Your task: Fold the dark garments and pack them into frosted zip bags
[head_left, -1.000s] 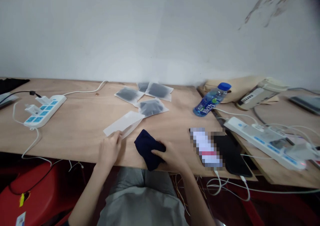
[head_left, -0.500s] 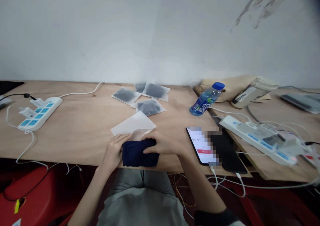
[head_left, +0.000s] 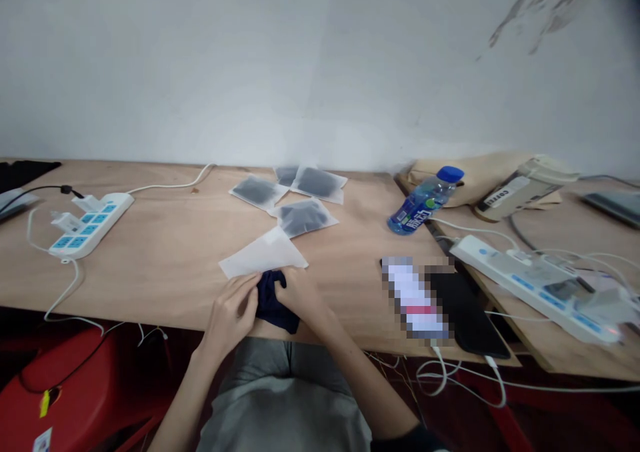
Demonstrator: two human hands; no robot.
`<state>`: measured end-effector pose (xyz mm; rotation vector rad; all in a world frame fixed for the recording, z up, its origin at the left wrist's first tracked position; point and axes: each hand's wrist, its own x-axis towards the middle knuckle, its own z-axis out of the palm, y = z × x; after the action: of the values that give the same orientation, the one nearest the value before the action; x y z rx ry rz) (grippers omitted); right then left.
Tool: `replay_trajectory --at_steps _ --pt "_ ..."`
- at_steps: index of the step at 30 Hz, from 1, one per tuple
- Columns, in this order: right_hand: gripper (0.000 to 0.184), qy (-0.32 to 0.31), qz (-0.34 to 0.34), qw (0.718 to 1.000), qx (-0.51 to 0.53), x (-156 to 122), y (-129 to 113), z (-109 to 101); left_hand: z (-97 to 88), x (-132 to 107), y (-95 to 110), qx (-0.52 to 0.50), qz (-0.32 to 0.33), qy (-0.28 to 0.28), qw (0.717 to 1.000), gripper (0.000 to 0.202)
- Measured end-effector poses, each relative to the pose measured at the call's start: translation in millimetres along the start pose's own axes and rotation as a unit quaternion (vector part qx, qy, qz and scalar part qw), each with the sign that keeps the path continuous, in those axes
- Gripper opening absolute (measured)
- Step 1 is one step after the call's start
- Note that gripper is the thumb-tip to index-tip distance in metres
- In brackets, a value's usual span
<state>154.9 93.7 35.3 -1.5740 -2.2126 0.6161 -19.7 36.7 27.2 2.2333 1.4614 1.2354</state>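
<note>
Surface: wooden table (head_left: 165, 265) across mid-frame. On it, lower centre, a frosted pouch (head_left: 263, 255) lies flat, long axis left to right. Left hand (head_left: 231, 313) and right hand (head_left: 300, 293) are both closed on the navy cloth (head_left: 273, 300), one on each side and equally near. The cloth is bunched at the table's near edge, directly below the pouch and touching its near edge. Entry into the pouch cannot be confirmed.
</note>
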Motion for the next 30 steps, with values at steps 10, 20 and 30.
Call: replay_trajectory --at_steps 10,20,30 --pt "0.026 0.014 -0.079 0.994 0.073 -8 6 -6 14.3 7 0 0.084 -0.116 0.054 0.988 0.016" --pt "0.035 0.132 -0.046 0.979 0.146 -28 27 -2 16.4 15 -19 0.122 -0.075 -0.061 0.988 0.047" --pt "0.033 0.112 0.038 0.943 0.311 -23 54 9 28.0 14 -17 -0.003 -0.098 0.011 0.995 0.022"
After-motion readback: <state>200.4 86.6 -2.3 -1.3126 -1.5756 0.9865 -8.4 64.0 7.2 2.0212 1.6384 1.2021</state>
